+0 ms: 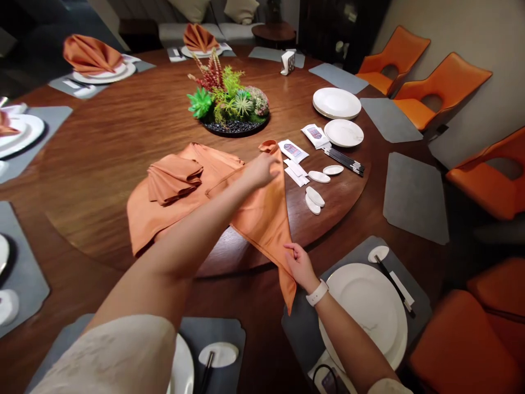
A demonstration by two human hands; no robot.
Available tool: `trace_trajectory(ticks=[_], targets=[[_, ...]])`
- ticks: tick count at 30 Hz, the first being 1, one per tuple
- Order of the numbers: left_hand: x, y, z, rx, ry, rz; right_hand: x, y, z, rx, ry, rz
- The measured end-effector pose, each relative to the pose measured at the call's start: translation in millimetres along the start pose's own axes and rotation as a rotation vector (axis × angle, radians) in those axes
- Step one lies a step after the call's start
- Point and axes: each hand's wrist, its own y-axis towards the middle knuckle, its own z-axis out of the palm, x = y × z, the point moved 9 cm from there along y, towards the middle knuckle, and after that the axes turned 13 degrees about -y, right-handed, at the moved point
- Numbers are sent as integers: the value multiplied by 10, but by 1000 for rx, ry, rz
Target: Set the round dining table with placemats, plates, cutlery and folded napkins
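Note:
An orange cloth napkin (266, 210) is stretched over the near side of the round turntable, one pointed corner hanging past its edge. At its upper end my left hand (262, 168) is closed on the cloth, its fingers curled and partly hidden. Lower down, my right hand (300, 265), with a white band on the wrist, pinches the right edge of the same napkin. Left of my left hand, a pleated orange napkin (174, 178) lies on more spread orange cloth (141, 219). My left forearm covers part of that cloth.
A plant centrepiece (229, 104) stands mid-table. To the right lie stacked white plates (343, 133), black chopsticks (344, 161), white packets (293, 150) and small white rests (319, 177). A place setting with a white plate (365, 312) is near my right forearm. Orange chairs (443, 87) stand at the right.

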Motion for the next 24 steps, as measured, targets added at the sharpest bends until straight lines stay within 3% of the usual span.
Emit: trace_trajectory(ticks=[4, 7, 9, 12, 14, 17, 20, 22, 24], targets=[[-399, -1237, 780, 323, -209, 129, -73, -92, 38, 29, 210, 121], [-553, -2003, 1036, 373, -249, 197, -67, -167, 71, 50, 343, 200], [-545, -2240, 1114, 337, -277, 199, -40, -193, 51, 56, 365, 215], [-410, -2264, 1221, 289, -467, 129, -49, -207, -47, 70, 272, 245], [-226, -2161, 1298, 232, -578, -9, -40, -190, -192, 43, 99, 218], [59, -2021, 1393, 110, -592, -260, 271, -137, -431, -64, -318, -131], [201, -1997, 1362, -79, -510, -413, 582, -189, -357, -34, -716, -548], [185, -2053, 1251, -241, -425, -399, 614, -196, -291, -3, -886, -664], [54, -2128, 1167, -313, -290, -260, 605, -181, -268, -7, -1002, -709]])
